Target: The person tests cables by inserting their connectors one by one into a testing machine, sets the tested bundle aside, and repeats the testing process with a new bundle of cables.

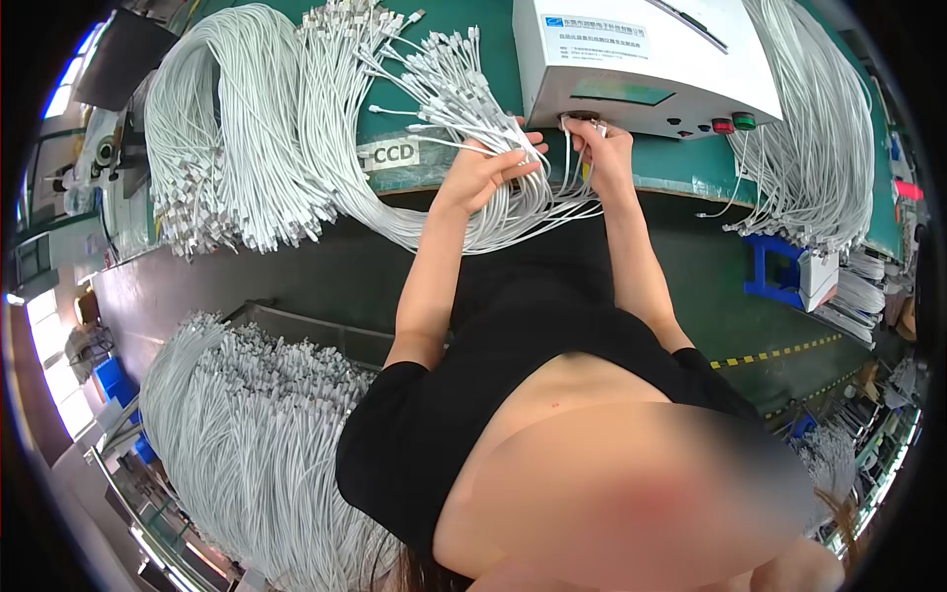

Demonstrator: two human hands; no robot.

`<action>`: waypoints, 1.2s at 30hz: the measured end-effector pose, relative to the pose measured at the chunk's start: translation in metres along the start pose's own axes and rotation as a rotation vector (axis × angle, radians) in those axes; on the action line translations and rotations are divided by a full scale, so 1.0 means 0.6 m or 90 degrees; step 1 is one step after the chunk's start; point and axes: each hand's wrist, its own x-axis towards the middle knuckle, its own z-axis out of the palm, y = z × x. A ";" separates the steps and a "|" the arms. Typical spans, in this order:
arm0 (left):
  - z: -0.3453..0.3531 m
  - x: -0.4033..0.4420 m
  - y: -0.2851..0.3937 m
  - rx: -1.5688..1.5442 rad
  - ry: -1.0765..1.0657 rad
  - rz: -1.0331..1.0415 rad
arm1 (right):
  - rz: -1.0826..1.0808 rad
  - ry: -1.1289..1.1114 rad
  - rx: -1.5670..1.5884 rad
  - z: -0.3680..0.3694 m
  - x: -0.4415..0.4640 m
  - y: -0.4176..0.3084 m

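Black top of the person is seen nearest the camera, below the white box, which is taken as landmark. Far left and below the box, a large pile of white cables is seen, connector ends grouped along its upper side. Above that pile, still left of the box, thick cable bundles are laid on the green table, ends hung at its edge. "CCD" label is fixed nearer the box. Left hand, just left of the box, is held half open, palm up, fingers spread; cable bunch is loosely gripped, thumb laid over it, connectors fanned above. Right hand is placed at the front of the box, closed in a pinch; cable end is held at the port. Seating of the plug cannot be told, hidden by fingers. On the box, a pen-like black item is rested on top; red button and green button are mounted front right. Right of the box, another cable bundle is draped over the table edge, with blue stool seen below.
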 end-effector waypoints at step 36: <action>0.018 0.006 -0.006 0.063 0.145 0.088 | -0.128 -0.386 -0.706 -0.085 -0.077 0.019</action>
